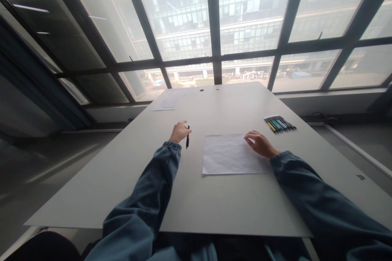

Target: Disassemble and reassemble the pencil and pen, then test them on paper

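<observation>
My left hand (180, 131) is over the table, left of the paper. A slim dark pen (187, 142) is at its thumb, and the thumb crosses the pen's upper part. The fingers look closed on it, with the pen pointing roughly toward me. On the right, my right hand (260, 144) rests over the upper right part of a white sheet of paper (229, 155). Its fingers are loosely bent, with a small gap to the thumb and nothing seen between them. The hand and sleeve cover the sheet's right side.
A row of several pens (280, 124), with coloured and dark barrels, lies to the right beyond my right hand. More printed paper (165, 103) lies at the far left of the white table (128, 179). Large windows (183, 12) rise behind the table.
</observation>
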Demonstrator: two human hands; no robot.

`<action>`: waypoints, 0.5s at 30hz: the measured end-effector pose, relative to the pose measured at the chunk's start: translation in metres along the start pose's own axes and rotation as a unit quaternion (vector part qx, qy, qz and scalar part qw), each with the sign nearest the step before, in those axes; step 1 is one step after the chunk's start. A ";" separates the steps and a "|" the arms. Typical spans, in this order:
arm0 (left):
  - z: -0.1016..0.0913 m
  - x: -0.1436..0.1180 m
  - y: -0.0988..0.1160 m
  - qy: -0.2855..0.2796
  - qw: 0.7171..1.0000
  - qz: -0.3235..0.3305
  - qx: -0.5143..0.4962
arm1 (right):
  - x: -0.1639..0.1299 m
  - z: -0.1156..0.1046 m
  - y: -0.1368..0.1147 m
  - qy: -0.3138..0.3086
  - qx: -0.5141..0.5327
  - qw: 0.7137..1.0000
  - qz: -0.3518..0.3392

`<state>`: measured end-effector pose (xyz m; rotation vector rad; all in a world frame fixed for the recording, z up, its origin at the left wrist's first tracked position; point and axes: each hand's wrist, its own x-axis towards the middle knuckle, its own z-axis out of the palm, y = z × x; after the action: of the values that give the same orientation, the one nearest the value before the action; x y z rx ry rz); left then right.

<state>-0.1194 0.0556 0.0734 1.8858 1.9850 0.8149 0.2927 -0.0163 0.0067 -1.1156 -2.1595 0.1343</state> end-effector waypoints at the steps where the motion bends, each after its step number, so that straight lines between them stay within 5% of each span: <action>1: 0.001 -0.004 0.010 -0.011 0.999 0.004 -0.051 | 0.000 0.001 0.001 0.000 0.002 1.000 -0.002; 7: 0.012 -0.027 0.052 -0.090 0.961 0.032 -0.260 | -0.002 0.004 0.002 -0.039 0.007 0.998 -0.043; 15: 0.030 -0.046 0.075 -0.154 0.902 0.095 -0.392 | -0.003 0.010 -0.012 -0.051 -0.002 0.998 -0.044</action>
<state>-0.0364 0.0154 0.0843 1.5781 1.0467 1.0759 0.2791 -0.0237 0.0021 -1.0340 -2.2960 0.1497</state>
